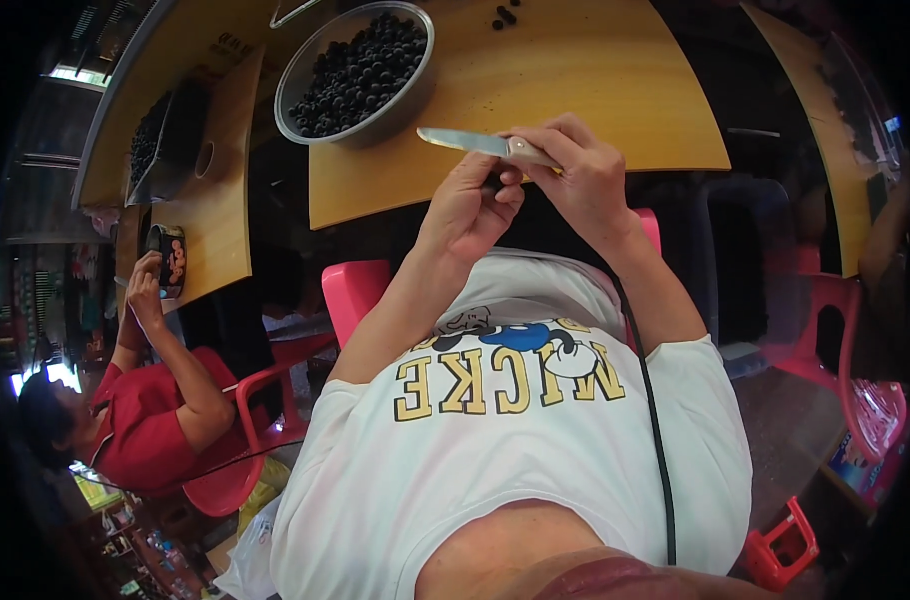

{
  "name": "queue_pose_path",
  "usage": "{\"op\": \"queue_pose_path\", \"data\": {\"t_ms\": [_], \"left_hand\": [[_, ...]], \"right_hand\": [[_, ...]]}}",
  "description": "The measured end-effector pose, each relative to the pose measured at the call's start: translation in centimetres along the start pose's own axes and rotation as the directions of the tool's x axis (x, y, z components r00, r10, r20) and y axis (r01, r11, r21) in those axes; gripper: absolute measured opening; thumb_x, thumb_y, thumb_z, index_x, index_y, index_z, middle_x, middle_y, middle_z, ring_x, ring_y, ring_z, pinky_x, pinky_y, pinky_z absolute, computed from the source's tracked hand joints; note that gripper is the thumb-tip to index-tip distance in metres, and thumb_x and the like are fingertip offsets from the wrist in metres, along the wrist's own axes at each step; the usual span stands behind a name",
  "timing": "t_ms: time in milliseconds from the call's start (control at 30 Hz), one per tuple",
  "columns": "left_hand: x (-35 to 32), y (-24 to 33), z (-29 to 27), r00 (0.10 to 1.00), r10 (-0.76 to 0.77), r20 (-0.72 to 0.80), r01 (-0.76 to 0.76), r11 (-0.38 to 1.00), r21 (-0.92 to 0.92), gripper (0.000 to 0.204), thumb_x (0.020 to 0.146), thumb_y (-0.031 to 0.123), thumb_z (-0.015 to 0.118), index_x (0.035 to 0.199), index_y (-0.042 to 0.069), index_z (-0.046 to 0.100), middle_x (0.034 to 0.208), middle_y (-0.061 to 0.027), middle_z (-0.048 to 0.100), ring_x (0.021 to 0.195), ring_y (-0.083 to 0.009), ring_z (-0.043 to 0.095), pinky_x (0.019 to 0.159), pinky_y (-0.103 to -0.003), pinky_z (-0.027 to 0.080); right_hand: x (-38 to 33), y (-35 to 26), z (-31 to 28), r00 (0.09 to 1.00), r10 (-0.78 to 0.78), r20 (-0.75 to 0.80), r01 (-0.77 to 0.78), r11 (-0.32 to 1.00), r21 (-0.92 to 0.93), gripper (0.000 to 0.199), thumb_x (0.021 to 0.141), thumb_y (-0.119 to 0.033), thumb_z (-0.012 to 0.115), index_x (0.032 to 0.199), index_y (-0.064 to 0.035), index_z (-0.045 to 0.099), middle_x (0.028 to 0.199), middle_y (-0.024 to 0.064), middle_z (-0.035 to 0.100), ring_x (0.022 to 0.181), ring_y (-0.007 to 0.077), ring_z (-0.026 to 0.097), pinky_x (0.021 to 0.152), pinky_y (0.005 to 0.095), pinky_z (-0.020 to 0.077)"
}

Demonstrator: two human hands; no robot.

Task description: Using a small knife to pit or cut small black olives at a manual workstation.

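Just beyond the table's near edge, my right hand is closed round the pale handle of a small knife. The blade points left and lies above my left hand. Between the thumb and fingers of that left hand is a small dark round fruit, mostly covered by the fingers. Ahead and to the left, a clear plastic bowl stands on the wooden table, heaped with dark round fruits of the same look.
Several loose dark fruits lie at the table's far side. To the left, a co-worker in a red shirt handles something beside a dark patterned container. Near them stands a bin of dark fruits. A red stool stands at lower right.
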State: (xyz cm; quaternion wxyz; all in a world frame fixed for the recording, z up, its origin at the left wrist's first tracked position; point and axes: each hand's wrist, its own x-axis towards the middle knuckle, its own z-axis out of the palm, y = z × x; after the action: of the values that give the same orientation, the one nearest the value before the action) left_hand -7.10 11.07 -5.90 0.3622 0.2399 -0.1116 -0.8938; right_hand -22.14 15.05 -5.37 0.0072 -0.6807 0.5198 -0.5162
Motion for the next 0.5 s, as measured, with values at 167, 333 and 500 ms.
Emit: {"op": "queue_pose_path", "data": {"t_ms": [167,333,500], "left_hand": [[-0.7,0.4,0.0,0.993,0.092,0.079,-0.1,0.99,0.104,0.014,0.092,0.013,0.058,0.103,0.004,0.057,0.084,-0.0011,0.057,0.068,-0.0072,0.049,0.053,-0.018,0.038],[-1.1,0.7,-0.3,0.983,0.029,0.182,-0.04,0.998,0.052,0.015,0.09,0.011,0.06,0.103,0.003,0.059,0.087,-0.0041,0.061,0.069,-0.0073,0.054,0.054,-0.017,0.041],[-1.8,0.6,1.3,0.996,0.093,-0.006,-0.092,0.993,0.068,0.017,0.092,0.011,0.058,0.106,0.003,0.058,0.089,-0.0052,0.062,0.071,-0.0077,0.057,0.056,-0.018,0.045]], "right_hand": [[0.0,-0.4,-0.6,0.994,-0.111,-0.005,0.111,0.994,-0.023,0.032,0.065,-0.002,0.076,0.096,-0.0067,0.07,0.078,0.0055,0.061,0.063,0.0196,0.062,0.054,0.0268,0.05],[-0.1,-0.5,-0.5,0.953,-0.287,-0.091,0.283,0.957,-0.058,0.033,0.064,-0.003,0.077,0.096,-0.0082,0.07,0.078,0.0049,0.06,0.061,0.0183,0.061,0.051,0.0268,0.0485],[0.0,-0.3,-0.6,0.904,-0.417,-0.1,0.418,0.908,-0.007,0.033,0.066,-0.007,0.077,0.098,-0.0085,0.068,0.072,0.0051,0.059,0.059,0.0191,0.06,0.05,0.0278,0.0467]]}}
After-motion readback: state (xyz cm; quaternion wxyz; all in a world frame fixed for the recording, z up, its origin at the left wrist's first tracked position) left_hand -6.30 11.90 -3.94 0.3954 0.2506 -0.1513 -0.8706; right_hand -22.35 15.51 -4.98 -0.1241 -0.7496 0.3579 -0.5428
